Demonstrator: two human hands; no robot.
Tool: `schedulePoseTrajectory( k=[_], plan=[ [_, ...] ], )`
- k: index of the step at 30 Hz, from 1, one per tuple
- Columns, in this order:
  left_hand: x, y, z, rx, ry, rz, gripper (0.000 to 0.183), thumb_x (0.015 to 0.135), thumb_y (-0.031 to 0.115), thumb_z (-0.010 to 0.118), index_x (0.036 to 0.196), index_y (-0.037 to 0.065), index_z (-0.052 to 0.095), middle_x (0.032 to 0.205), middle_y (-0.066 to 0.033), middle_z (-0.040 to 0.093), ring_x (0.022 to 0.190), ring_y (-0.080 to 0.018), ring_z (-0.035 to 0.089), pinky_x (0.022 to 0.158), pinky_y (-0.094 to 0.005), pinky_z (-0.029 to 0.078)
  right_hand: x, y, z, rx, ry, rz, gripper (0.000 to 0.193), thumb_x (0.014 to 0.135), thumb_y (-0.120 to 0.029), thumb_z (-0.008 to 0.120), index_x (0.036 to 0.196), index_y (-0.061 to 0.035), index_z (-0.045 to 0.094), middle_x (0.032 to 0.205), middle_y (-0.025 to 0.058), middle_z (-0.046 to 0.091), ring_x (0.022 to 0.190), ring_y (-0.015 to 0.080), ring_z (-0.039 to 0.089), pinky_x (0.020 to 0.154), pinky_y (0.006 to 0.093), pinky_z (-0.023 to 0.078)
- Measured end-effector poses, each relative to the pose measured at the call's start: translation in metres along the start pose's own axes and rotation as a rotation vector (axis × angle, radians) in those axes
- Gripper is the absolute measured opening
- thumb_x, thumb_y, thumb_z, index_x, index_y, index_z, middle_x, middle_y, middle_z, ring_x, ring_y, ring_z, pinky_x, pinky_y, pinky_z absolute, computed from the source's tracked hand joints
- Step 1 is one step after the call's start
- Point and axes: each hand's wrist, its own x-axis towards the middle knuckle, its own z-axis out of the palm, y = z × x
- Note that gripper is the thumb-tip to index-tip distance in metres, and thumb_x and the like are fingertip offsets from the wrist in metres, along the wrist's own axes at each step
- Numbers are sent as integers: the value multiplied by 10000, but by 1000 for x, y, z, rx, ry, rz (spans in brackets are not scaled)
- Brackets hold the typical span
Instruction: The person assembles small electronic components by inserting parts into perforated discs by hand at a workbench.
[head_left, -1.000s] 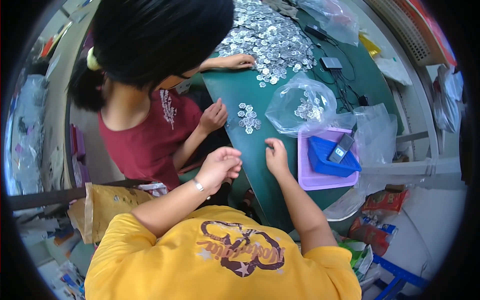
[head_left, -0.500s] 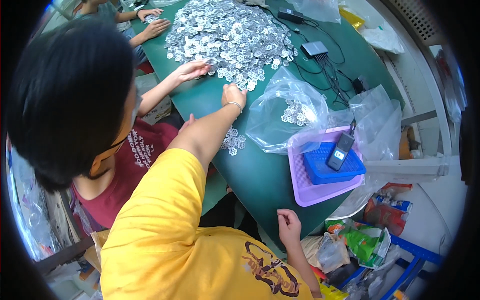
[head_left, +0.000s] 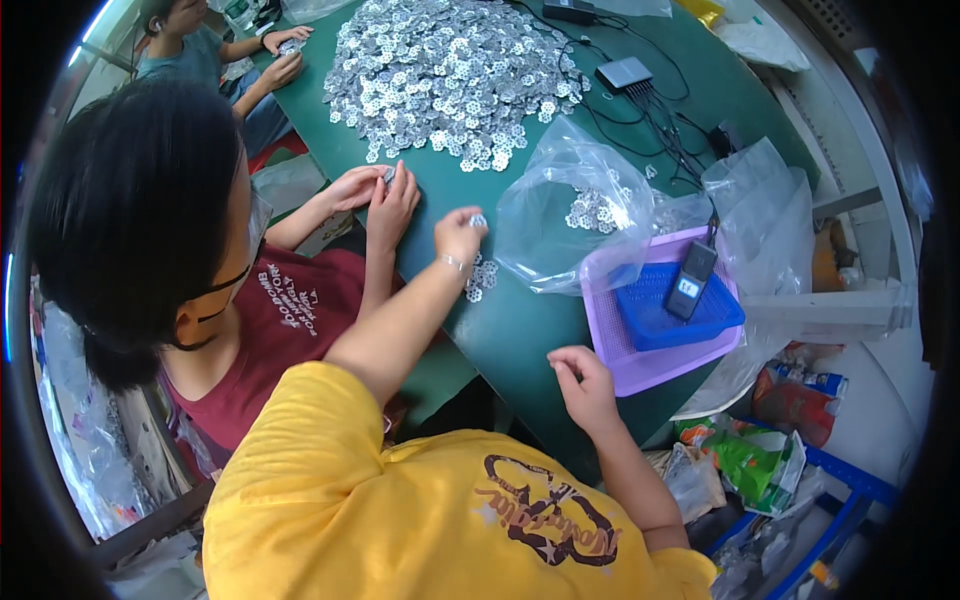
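Note:
My left hand (head_left: 459,236), with a bracelet at the wrist, is closed on a small silver flower-shaped metal piece (head_left: 478,221) above the green table. Several similar pieces (head_left: 482,279) lie just below that hand, near the table edge. My right hand (head_left: 586,388) is curled near the front of a purple basket (head_left: 625,383); whatever its fingers may hold is hidden. Farther off, a large pile of metal pieces (head_left: 450,80) covers the far part of the table. A clear plastic bag (head_left: 530,235) with more pieces (head_left: 592,212) lies to the right of my left hand.
A blue basket (head_left: 655,335) with a black device (head_left: 690,280) sits in the purple one. Cables run from a grey box (head_left: 624,73). On my left, a co-worker's hands (head_left: 392,200) hold a piece; another person's hands (head_left: 285,65) work farther back. Bags (head_left: 755,465) fill a blue rack.
My left hand has drawn back from the pile's edge toward me, now with a metal piece. My right hand has risen toward the purple basket. The co-worker's hands have come together around a piece.

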Motion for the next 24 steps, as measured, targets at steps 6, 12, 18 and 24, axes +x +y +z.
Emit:
schedulePoseTrajectory(
  k=[6,12,18,24],
  plan=[
    [-145,31,-25,-631,-319,-435,192,806,14,518,995,0,495,812,-72,575,690,-168,599,623,-224,501,14,-21,0,32,17,-93,179,740,28,561,918,9,544,838,88,555,736,155,558,641,252,447],
    [-188,50,-24,-400,-519,-242,133,807,41,542,924,-19,555,834,-90,612,695,-128,598,605,-205,488,16,-47,-7,66,35,-157,377,694,3,630,1051,-12,508,909,83,547,774,149,560,655,245,453],
    [-205,54,-15,-365,-605,-173,165,783,61,590,926,-20,574,834,-82,619,699,-99,586,607,-194,466,1,-55,-20,45,81,-214,316,686,46,618,993,6,553,890,82,548,746,143,558,644,237,460],
    [-213,60,-6,-394,-637,-194,149,798,40,559,926,-34,572,828,-112,620,696,-130,602,614,-215,497,-9,-49,-29,127,104,-207,321,688,58,613,1001,11,559,904,91,548,748,138,555,660,236,465]
  ],
)
